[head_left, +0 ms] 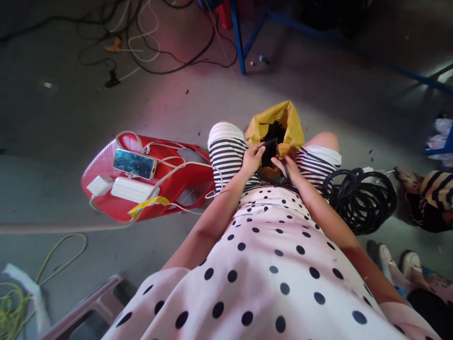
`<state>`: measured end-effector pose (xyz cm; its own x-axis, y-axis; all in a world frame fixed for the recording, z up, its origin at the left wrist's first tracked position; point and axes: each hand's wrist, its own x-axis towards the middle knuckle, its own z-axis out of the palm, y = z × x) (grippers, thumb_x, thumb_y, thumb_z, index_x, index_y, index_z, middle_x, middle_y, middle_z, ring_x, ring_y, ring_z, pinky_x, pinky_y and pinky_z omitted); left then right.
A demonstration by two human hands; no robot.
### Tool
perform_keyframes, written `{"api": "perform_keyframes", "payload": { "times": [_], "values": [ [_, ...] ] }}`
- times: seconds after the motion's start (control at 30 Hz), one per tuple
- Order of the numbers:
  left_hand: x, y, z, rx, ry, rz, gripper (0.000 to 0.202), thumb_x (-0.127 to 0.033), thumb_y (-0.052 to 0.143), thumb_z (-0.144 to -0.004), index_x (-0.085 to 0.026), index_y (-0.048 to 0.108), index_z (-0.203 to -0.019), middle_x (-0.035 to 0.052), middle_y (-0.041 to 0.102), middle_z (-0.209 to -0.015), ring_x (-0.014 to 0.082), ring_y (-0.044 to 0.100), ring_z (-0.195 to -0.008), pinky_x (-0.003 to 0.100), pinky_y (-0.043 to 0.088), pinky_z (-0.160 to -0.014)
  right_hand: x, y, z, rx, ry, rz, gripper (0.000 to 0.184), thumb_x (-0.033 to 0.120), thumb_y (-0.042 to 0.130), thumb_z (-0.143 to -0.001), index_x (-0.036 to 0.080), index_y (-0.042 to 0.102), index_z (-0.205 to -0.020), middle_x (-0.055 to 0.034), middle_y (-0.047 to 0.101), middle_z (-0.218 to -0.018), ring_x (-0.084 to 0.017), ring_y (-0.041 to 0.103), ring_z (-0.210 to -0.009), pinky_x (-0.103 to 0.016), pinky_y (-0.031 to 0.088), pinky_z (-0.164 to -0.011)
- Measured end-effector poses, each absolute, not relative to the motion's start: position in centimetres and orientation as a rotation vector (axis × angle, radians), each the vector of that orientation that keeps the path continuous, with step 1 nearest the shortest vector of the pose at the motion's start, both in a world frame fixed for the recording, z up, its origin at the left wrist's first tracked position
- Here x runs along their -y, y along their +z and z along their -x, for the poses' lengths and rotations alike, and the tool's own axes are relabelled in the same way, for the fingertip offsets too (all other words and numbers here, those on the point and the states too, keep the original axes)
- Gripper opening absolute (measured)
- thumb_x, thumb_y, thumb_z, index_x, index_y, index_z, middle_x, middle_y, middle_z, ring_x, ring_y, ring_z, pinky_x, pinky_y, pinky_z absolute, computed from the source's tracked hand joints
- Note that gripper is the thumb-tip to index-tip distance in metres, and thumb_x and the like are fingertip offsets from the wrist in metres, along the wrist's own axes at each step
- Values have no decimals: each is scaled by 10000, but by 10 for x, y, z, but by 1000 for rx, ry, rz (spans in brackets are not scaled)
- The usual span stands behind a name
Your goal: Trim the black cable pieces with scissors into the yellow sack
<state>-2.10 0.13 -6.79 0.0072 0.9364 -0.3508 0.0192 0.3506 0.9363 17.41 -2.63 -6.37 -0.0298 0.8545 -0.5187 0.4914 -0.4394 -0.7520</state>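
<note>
My left hand (pixel 252 159) is closed, thumb and fingers pinching a thin black piece (pixel 270 142) that looks like a cable end. Facing it, my right hand (pixel 288 166) is closed around a black cable (pixel 285 169) that curves past its fingers. A small dark part with a hint of orange shows at the right fingertips, too small to name. Both hands are over the mouth of a yellow bag (pixel 260 125), between my knees, with black pieces (pixel 276 130) inside. Beside my right leg lies a coil of thick black cable (pixel 368 200).
At left, a red plastic stool (pixel 170 182) carries a phone (pixel 134 163), a white power bank (pixel 133 190) and a white charger (pixel 99 185) with cords. Loose cables (pixel 184 71) lie on the floor ahead, near a blue metal frame (pixel 238 38). Other people's feet (pixel 387 257) are at right.
</note>
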Motion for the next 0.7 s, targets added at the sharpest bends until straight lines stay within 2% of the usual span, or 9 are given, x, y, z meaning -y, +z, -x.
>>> {"api": "perform_keyframes", "payload": {
  "times": [0.13,0.23,0.37,0.53,0.7],
  "values": [
    [-1,-67,19,-1429,935,-1036,319,-454,752,-1043,-217,847,-1236,77,849,-1024,241,799,-1157,370,648,-1016,26,-60,-173,1479,1416,1957,581,810,780,-908,258,604,-944,-13,708,-854,-249,666,-847,-364,498,-827],
    [-1,-68,19,-1459,944,-1071,292,-415,744,-1049,-212,842,-1235,95,863,-1133,244,789,-1219,376,634,-1076,25,-58,-172,1499,1395,2002,570,794,809,-901,259,619,-951,-35,741,-889,-264,684,-872,-376,519,-857],
    [-1,-71,21,-1494,977,-1099,244,-286,690,-1068,-171,839,-1223,135,864,-1286,242,785,-1243,384,593,-1171,23,-57,-172,1537,1405,2025,574,800,805,-910,266,596,-927,-41,733,-866,-272,682,-859,-396,538,-878],
    [-2,-71,20,-1500,907,-1167,158,-234,742,-1043,-196,861,-1138,107,887,-1221,267,807,-1203,413,597,-1178,24,-55,-173,1541,1468,1974,599,824,812,-895,275,577,-940,-22,716,-848,-276,687,-867,-396,550,-877],
    [0,-66,18,-1514,856,-1205,174,-179,722,-1041,-187,869,-1132,103,897,-1216,267,815,-1184,415,599,-1175,23,-54,-173,1534,1507,1971,598,801,842,-880,267,588,-965,-16,685,-836,-271,680,-861,-397,550,-893]
  ]
}}
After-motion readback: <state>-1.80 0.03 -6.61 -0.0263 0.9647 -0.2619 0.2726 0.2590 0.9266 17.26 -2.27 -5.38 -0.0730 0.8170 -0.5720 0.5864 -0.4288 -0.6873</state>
